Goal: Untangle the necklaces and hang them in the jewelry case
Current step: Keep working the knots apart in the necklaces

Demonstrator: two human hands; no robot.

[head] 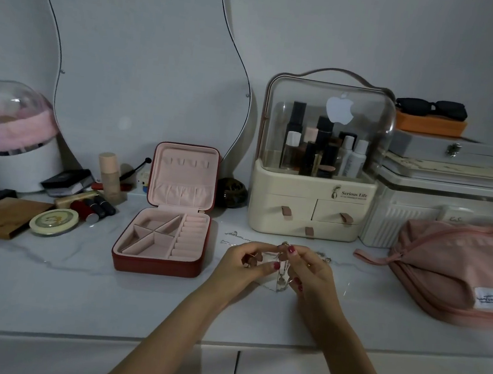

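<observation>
left hand (241,264), right hand (311,271): both pinch necklaces (281,271) | jewelry case (170,224): open, left | bare tabletop (73,290) toward front edge

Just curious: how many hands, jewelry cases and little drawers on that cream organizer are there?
Hands: 2, left hand and right hand, both pinching the necklaces
Jewelry case: 1
Organizer drawers: 3
Total: 6
</observation>
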